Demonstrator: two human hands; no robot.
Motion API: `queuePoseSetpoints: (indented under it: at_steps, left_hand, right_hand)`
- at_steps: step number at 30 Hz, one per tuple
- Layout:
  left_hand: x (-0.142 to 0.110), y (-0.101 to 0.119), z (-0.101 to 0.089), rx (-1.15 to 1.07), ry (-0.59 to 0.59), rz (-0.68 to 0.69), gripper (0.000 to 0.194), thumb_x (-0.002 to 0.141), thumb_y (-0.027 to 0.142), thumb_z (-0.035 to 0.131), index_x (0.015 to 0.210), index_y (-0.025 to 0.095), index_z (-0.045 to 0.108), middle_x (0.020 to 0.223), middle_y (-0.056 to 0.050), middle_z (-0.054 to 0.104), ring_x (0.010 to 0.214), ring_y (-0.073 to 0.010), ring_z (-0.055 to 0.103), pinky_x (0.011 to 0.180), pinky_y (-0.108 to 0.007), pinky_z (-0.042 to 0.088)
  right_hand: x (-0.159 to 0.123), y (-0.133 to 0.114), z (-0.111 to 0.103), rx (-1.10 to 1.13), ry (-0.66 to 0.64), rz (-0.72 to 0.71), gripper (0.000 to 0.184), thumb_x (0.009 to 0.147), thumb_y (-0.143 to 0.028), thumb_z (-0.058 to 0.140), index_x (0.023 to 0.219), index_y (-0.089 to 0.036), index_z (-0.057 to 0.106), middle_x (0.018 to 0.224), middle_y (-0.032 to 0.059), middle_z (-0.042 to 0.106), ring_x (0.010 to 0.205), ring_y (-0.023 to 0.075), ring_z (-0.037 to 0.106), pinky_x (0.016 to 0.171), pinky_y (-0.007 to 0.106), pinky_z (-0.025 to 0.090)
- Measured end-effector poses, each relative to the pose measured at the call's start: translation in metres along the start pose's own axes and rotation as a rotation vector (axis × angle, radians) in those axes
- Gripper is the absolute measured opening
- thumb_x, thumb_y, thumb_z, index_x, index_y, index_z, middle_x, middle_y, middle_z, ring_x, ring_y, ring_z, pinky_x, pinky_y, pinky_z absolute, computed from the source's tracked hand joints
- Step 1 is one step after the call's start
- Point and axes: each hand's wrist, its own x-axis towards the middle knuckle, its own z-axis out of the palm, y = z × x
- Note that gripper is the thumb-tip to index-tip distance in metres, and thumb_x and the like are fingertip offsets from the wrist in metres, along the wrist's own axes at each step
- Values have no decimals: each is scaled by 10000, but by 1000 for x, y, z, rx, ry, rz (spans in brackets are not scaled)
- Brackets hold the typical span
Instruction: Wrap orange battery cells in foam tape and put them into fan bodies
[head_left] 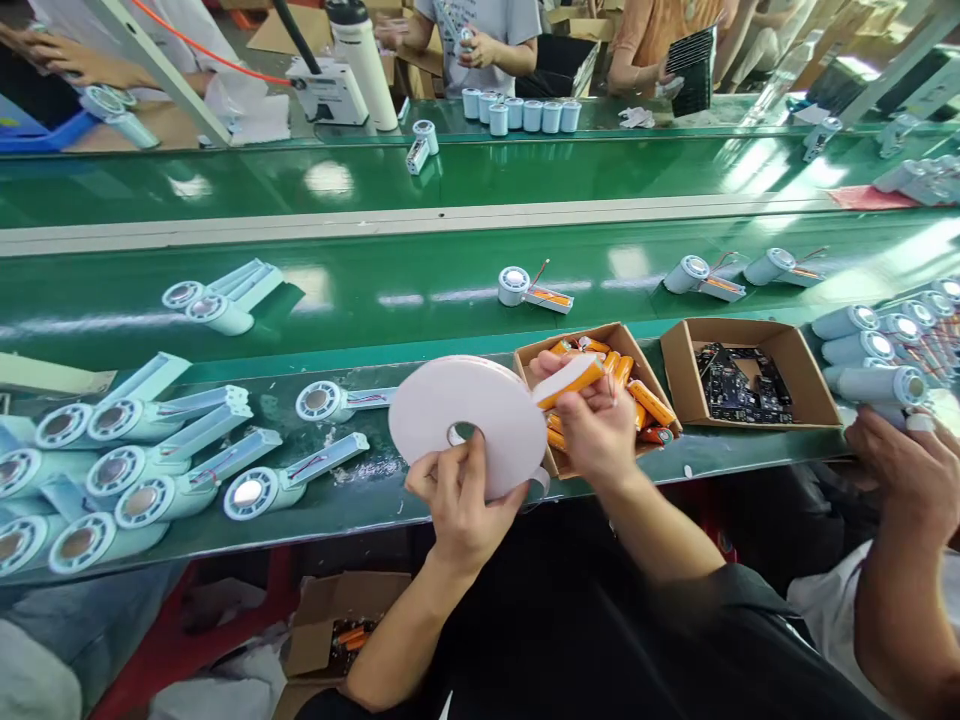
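Note:
My left hand (461, 500) grips a large white roll of tape (465, 400), with fingertips at its centre hole and the thumb along its lower edge. Between the fingers of my right hand (600, 430) is an orange battery (581, 378). A white strip of tape (559, 380) lies along the battery and reaches the roll's right edge. Right behind that hand, a cardboard box (529, 362) holds many more orange batteries. Left of the roll lie pale blue fan housings (319, 402) with handles, some with thin wires showing.
A second cardboard box (817, 400) holds black circuit boards. Fan bodies with batteries in their handles (515, 287) lie on the green conveyor belt (375, 260). At right, a co-worker's hands (900, 450) hold a fan body. Other people work across the belt.

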Motion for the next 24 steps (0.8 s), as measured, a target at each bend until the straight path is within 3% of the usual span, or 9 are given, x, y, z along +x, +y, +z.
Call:
queuePoseSetpoints:
  at_steps: [2,4,7,11,13,15,17,19,24]
  left_hand:
    - [-9,-2,-10,-36,-166,43,582,828,426,842,1341,194,692,1033,-134,703,1033,-310,542,967,-477,427]
    - [-10,-18,-20,-53,-416,49,628,797,433,865,1358,210,694,1152,-129,730,1114,-328,560,1040,-513,418]
    - [7,-66,-32,-126,-710,18,779,763,549,875,1437,230,649,1377,-111,687,1298,-361,535,1130,-538,423]
    - [50,-140,-39,1,-660,-99,304,1000,461,632,1204,289,777,1310,-40,741,1333,-314,555,1202,-543,396]
    - [68,-169,-39,226,-657,-146,242,1011,379,597,1109,298,803,1354,-32,721,1388,-366,495,1205,-637,349]
    - [82,-190,-35,331,-762,-138,221,991,340,605,1064,294,809,1394,-38,692,1361,-376,501,1152,-624,415]
    - [97,-202,-26,306,-846,-109,210,979,297,599,984,260,806,1253,-78,730,1200,-322,590,1033,-506,527]
    - [118,-206,-6,251,-842,-66,194,962,254,600,935,225,789,1108,-114,731,1107,-302,607,936,-439,557]
    - [194,-197,81,58,-830,47,204,939,211,577,888,197,774,1295,-131,687,1294,-307,511,1043,-418,478]
  right_hand:
    - [26,-27,-18,-69,78,-213,262,897,-455,780,1125,-330,748,1248,12,773,1233,259,727,1039,441,634]
    - [51,-48,-34,-72,173,-473,164,978,-407,681,1115,-451,762,1324,-91,730,1350,211,652,1156,426,556]
    - [60,-52,-46,-183,64,-404,303,968,-430,704,1257,-518,705,1350,-73,716,1390,249,620,1213,518,503]
    - [36,-28,-49,-230,-163,-287,620,852,-375,845,1412,-471,595,1116,-2,803,1087,301,786,955,539,680]
    - [28,-20,-55,-241,-160,-320,576,829,-353,863,1347,-464,637,1089,-19,792,1027,299,802,885,516,707]
    - [27,-19,-64,-251,-110,-358,544,792,-369,892,1279,-488,679,1148,-36,767,1025,302,801,860,512,715]
    - [32,-24,-69,-271,-68,-358,549,755,-359,921,1243,-501,711,1175,-22,770,1045,315,794,860,503,713]
    - [43,-28,-66,-287,-83,-339,580,729,-305,941,1239,-484,731,1087,16,803,1042,324,793,868,491,703]
    - [104,-15,-13,-322,-286,-197,633,699,-263,938,1281,-319,698,928,26,821,875,257,805,838,443,672]
